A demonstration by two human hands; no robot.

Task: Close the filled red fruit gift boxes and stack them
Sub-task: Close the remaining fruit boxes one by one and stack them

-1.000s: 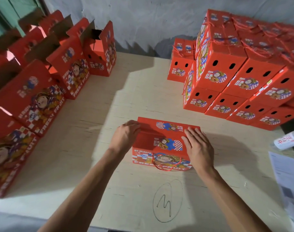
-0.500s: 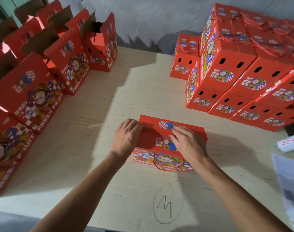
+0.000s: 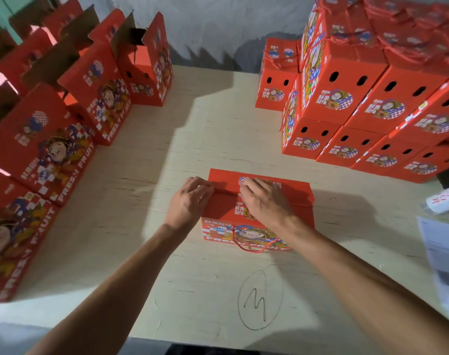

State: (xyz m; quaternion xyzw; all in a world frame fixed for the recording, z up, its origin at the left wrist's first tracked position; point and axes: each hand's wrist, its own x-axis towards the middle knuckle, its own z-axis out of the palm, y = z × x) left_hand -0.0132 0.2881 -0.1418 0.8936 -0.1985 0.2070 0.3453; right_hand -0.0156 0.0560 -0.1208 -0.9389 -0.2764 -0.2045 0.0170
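Observation:
A red fruit gift box [image 3: 295,198] stands on the pale wooden table [image 3: 218,129] in front of me, its top flaps folded down and a red cord handle hanging over its near face. My left hand [image 3: 190,201] sits at the box's left top edge with curled fingers on the flap. My right hand [image 3: 263,201] lies on the middle of the top, fingertips curled at the seam between the flaps. A stack of closed red boxes [image 3: 371,98] rises at the right.
A row of open red boxes [image 3: 64,129] with raised flaps lines the left side. A white bottle [image 3: 443,203] and printed papers [image 3: 440,260] lie at the right edge. A pencilled oval mark [image 3: 260,298] is on the table near me.
My right hand slid from the box's right side to the middle seam and curled its fingers. My left hand stayed at the left edge. The view moved slightly closer.

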